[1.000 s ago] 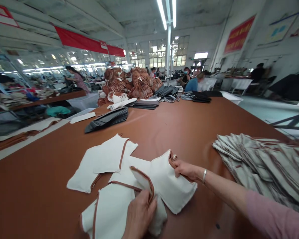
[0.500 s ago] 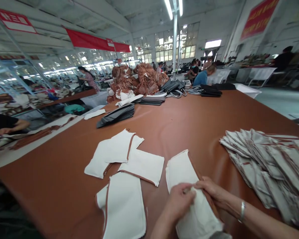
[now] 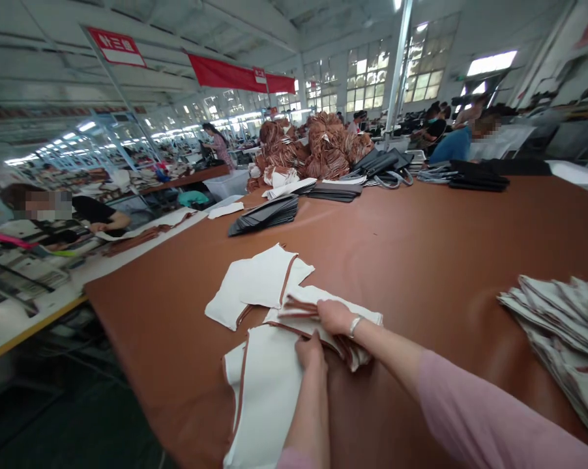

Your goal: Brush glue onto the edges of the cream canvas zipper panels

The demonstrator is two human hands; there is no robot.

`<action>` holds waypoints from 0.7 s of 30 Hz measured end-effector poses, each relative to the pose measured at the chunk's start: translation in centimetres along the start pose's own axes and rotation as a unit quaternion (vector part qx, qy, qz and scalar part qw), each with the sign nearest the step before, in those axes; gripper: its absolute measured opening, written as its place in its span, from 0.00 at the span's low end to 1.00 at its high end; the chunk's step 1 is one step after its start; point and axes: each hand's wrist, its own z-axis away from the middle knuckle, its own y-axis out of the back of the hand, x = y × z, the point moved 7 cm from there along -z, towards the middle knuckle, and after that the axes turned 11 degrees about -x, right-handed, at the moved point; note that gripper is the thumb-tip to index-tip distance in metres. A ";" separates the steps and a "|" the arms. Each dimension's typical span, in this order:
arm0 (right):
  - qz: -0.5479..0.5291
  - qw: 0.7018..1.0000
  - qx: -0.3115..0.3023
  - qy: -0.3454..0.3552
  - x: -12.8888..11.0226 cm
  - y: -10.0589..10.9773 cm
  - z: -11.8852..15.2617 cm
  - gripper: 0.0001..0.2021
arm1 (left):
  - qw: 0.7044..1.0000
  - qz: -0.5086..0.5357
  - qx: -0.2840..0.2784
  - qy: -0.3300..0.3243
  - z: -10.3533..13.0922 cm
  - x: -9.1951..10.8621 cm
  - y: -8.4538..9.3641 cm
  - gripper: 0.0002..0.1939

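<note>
White fabric panels (image 3: 264, 273) with brown piping lie overlapping on the brown-covered table. My right hand (image 3: 336, 318) is closed around a folded white panel (image 3: 298, 309) with brown edges, held over the middle stack. Just below it, my left hand (image 3: 311, 352) has its thumb up and its fingers curled at the near edge of the middle panels; its fingertips are partly hidden. A larger white panel (image 3: 269, 391) lies beneath and left of my left wrist. Under my right hand, several layered edges (image 3: 355, 355) fan out.
A heap of white panels with brown edges (image 3: 562, 339) lies at the right. Dark folded pieces (image 3: 267, 215) and bundled brown pieces (image 3: 326, 146) are at the far side. A co-worker (image 3: 98, 212) sits at a sewing machine on the left; another in blue (image 3: 453, 144) is behind.
Both hands have moved left from the separate panel at the right to the middle stack. That panel has left its spot, and my right hand now grips a folded one. The view has turned left.
</note>
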 end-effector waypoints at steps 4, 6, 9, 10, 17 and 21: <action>-0.020 0.999 -0.022 0.016 -1.7 -3.6 -2.1 0.12 | 0.998 -0.059 -0.029 -0.015 -0.8 0.5 1.2 0.16; -0.033 0.999 -0.011 0.013 -0.8 -3.0 -2.0 0.13 | 0.995 -0.087 -0.026 -0.048 0.1 1.4 2.0 0.15; -0.056 0.998 0.012 0.005 1.1 -0.8 -0.7 0.14 | 0.985 -0.126 -0.023 -0.113 2.9 3.5 2.9 0.08; -0.065 0.998 0.017 0.004 1.5 -0.2 -0.1 0.15 | 0.981 -0.139 -0.028 -0.134 4.0 4.2 3.1 0.07; -0.481 0.862 -0.078 0.141 2.0 -4.1 6.4 0.26 | 0.934 -0.186 -0.163 -0.256 11.0 7.5 3.0 0.16; -0.756 0.629 -0.129 0.130 2.7 -9.3 9.9 0.31 | 0.907 -0.190 -0.275 -0.258 13.7 7.0 1.2 0.11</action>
